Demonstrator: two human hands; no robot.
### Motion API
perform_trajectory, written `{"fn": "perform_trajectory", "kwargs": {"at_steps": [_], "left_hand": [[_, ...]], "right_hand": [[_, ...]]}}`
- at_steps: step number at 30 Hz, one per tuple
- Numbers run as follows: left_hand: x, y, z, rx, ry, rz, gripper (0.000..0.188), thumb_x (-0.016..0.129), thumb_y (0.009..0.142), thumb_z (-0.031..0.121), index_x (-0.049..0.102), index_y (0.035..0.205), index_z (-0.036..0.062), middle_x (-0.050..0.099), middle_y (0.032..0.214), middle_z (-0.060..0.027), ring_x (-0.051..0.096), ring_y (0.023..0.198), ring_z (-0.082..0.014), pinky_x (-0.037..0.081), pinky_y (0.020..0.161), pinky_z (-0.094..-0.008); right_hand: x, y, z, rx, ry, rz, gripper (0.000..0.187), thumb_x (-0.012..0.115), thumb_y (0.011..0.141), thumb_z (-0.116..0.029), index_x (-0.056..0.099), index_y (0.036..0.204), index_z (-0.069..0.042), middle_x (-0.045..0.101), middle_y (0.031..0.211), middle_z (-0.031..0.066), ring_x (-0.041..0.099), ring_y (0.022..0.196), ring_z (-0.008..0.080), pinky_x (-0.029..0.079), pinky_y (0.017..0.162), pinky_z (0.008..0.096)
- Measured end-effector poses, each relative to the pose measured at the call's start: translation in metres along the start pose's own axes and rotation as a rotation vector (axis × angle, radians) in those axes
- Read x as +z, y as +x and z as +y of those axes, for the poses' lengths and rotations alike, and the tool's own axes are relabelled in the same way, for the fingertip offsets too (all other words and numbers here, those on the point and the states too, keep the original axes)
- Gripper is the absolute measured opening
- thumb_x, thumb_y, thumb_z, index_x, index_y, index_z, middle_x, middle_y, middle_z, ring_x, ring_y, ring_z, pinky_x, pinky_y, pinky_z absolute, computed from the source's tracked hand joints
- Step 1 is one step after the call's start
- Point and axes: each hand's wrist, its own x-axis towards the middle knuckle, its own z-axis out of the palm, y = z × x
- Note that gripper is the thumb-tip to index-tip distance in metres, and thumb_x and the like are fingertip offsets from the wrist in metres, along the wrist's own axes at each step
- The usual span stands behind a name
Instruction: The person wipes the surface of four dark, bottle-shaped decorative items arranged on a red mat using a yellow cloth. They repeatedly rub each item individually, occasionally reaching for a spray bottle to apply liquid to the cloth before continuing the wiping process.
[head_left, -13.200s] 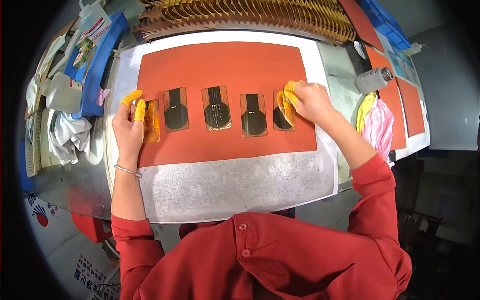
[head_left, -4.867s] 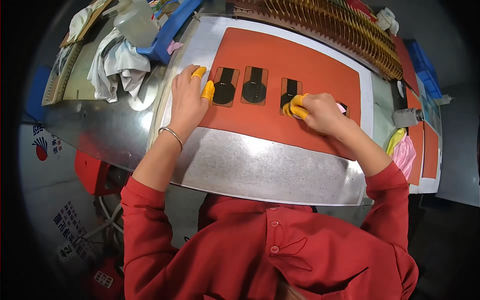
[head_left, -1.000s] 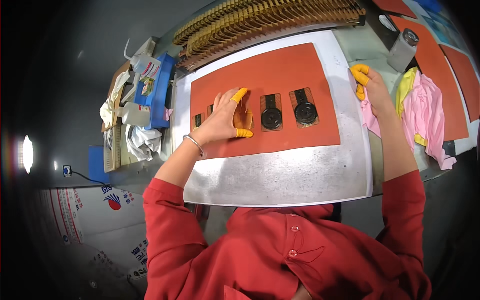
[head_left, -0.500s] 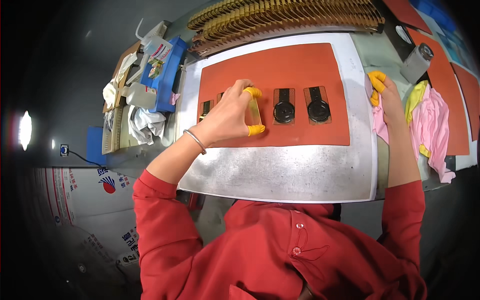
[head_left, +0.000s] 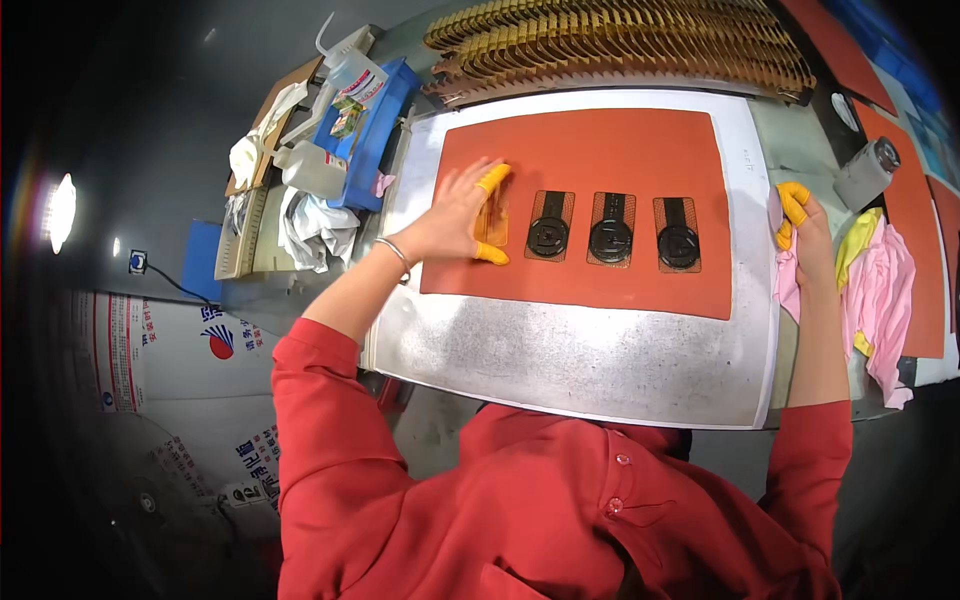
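Observation:
Spread wide over the orange-red mat (head_left: 620, 290), my left hand (head_left: 452, 215) holds a thin amber, see-through rectangular plate (head_left: 495, 222) by its two ends. Yellow finger cots cover the thumb and a fingertip; the hand hides the plate's left side. To its right, three small mesh-patterned rectangles lie in a row, each bearing a black round emblem with a strap: the first (head_left: 549, 228), the second (head_left: 611, 230) and the third (head_left: 678, 236). My right hand (head_left: 812, 235), also in yellow finger cots, is closed on a pink cloth (head_left: 787, 285) beside the board's right edge.
Brown ridged racks (head_left: 620, 45) stand along the back. At left, a blue tray (head_left: 395, 115), a white bottle (head_left: 312, 170) and crumpled white cloth (head_left: 320, 230). At right, a grey bottle (head_left: 868, 172) and a hanging pink cloth (head_left: 885, 290). The metal board's front edge (head_left: 580, 410) faces me.
My left hand has moved left along the row with the amber plate, uncovering a black emblem piece. The whole view has shifted slightly. My right hand keeps its hold on the cloth.

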Motion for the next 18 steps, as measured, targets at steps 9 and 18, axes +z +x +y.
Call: {"fn": "perform_trajectory", "kwargs": {"at_steps": [9, 18], "left_hand": [[-0.004, -0.019, 0.008, -0.02, 0.24, -0.008, 0.068, 0.074, 0.06, 0.033, 0.049, 0.118, 0.0071, 0.042, 0.116, -0.0163, 0.041, 0.107, -0.0306, 0.032, 0.092, -0.0414], [-0.014, -0.02, 0.018, 0.012, -0.116, 0.084, 0.073, 0.075, 0.063, 0.021, 0.04, 0.126, 0.0055, 0.036, 0.132, -0.0168, 0.037, 0.121, -0.0353, 0.03, 0.103, -0.0401]], "right_hand": [[0.0, 0.003, 0.001, 0.012, 0.001, 0.006, 0.014, 0.054, 0.089, -0.012, 0.059, 0.098, -0.003, 0.053, 0.066, -0.0017, 0.043, 0.045, 0.0043, 0.035, 0.04, 0.0183], [-0.002, 0.005, 0.004, -0.034, -0.009, 0.011, 0.017, 0.049, 0.091, -0.011, 0.056, 0.104, -0.003, 0.053, 0.064, -0.0015, 0.041, 0.044, 0.0045, 0.032, 0.04, 0.0178]]}}
